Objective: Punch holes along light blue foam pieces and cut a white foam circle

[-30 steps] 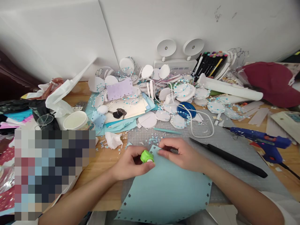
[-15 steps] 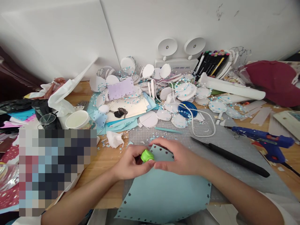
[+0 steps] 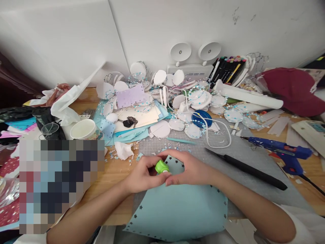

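- My left hand (image 3: 142,174) grips the green punch (image 3: 161,166).
- My right hand (image 3: 196,170) curls just right of it, hold unclear.
- Paper (image 3: 182,210) overhangs the worktop's (image 3: 115,211) near edge.

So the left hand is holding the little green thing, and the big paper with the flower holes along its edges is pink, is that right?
Almost! The big paper is light blue-green, not pink, as the head view shows. The rest is right: it has flower holes along its edges, and the left hand is holding the little green thing.
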The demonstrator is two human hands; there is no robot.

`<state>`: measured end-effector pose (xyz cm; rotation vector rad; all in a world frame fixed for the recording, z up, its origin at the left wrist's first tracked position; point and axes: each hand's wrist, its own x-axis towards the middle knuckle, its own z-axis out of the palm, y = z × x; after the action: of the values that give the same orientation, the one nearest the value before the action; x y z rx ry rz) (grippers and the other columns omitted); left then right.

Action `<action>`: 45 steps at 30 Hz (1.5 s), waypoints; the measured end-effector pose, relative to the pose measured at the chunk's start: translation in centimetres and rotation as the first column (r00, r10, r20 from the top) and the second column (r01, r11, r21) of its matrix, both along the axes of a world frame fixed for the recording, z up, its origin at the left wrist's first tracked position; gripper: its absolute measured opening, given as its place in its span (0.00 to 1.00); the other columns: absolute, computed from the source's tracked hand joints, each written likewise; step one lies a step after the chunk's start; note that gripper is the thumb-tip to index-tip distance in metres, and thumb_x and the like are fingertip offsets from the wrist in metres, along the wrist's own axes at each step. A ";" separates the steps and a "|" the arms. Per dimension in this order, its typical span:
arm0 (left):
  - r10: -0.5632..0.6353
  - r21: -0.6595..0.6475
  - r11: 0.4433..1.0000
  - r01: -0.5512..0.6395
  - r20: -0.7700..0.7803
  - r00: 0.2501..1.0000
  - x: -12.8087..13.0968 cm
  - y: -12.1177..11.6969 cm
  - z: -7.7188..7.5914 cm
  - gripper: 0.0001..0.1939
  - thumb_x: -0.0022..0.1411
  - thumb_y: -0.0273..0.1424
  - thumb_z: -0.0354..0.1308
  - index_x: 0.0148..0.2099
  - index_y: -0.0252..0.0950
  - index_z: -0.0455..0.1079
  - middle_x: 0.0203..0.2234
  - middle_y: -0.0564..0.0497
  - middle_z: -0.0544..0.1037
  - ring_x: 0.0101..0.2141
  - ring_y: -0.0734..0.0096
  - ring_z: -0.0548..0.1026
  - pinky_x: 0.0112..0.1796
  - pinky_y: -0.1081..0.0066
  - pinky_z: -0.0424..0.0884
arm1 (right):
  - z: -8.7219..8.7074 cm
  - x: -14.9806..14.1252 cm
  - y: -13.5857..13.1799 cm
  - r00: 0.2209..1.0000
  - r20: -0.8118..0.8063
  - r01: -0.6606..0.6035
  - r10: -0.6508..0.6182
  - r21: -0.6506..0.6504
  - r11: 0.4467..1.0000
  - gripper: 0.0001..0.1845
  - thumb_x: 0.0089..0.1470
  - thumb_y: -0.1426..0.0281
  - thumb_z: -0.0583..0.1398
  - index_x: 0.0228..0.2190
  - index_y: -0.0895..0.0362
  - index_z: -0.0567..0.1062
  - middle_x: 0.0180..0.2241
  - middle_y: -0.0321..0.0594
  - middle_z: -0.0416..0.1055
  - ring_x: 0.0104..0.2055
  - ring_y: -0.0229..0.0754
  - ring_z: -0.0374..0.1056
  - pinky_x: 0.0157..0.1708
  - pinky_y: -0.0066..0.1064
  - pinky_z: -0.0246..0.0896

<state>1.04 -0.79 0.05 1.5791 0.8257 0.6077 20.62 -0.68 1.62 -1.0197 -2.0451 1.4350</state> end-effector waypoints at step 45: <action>-0.104 -0.061 0.993 0.097 -0.118 0.987 -0.1 0.0 0.7 0.15 0.52 0.36 0.58 0.23 0.34 0.59 0.17 0.57 0.57 0.20 0.79 0.55 0.20 0.76 0.51 | 0.9 1.4 0.3 0.977 0.132 0.171 -0.165 -0.034 0.985 0.05 0.47 0.67 0.64 0.28 0.56 0.74 0.28 0.33 0.72 0.34 0.39 0.68 0.33 0.28 0.59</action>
<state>0.89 -0.78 0.78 1.6088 0.8403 0.4159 22.04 -0.33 2.49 -1.3029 -1.9675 1.3651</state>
